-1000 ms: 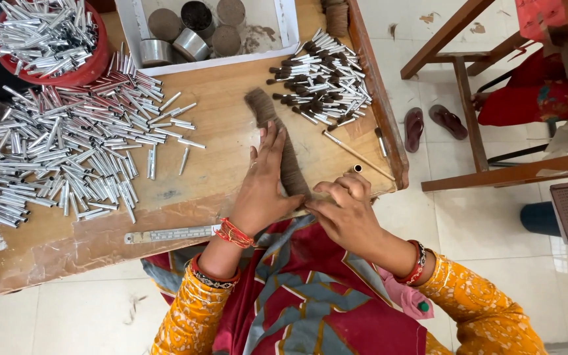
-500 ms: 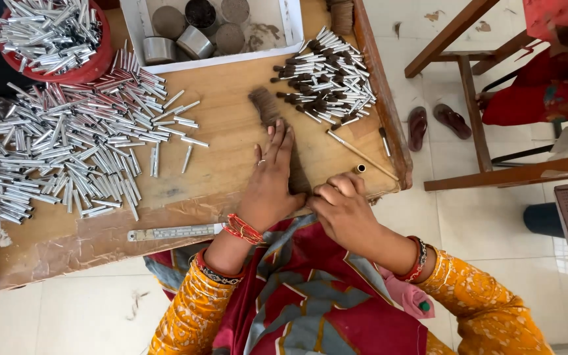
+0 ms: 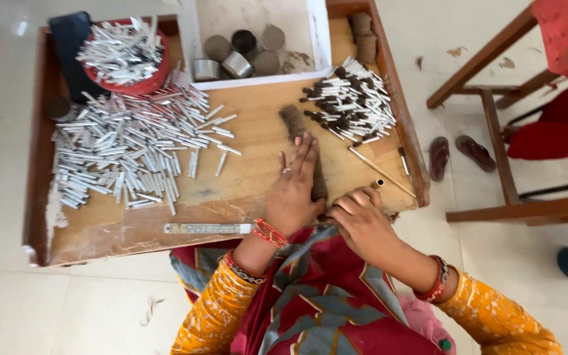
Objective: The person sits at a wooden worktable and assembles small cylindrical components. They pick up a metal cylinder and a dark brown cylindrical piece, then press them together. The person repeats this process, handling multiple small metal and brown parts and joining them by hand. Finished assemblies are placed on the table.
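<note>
Hands working a dark roll on a wooden tray

Low in the frame, the left hand (image 3: 295,190) lay flat, fingers spread, pinning the dark brown roll (image 3: 302,146) at centre; the right hand (image 3: 361,220) curled around a small brass-tipped tube (image 3: 377,184). Farther up, silver tubes (image 3: 126,154) lay sorted left, filled sticks (image 3: 350,105) right, within reach.

Bare wood on the desk (image 3: 258,141) lies open between the spread of silver tubes (image 3: 126,148) on the left and the brown roll (image 3: 300,141) under the left hand (image 3: 295,190). The white tray (image 3: 320,39) walls off the far edge. The pile of filled tubes (image 3: 353,102) crowds the right corner, with a thin stick (image 3: 379,169) beyond the right hand (image 3: 363,220). A ruler (image 3: 205,228) lies along the near edge.
</note>
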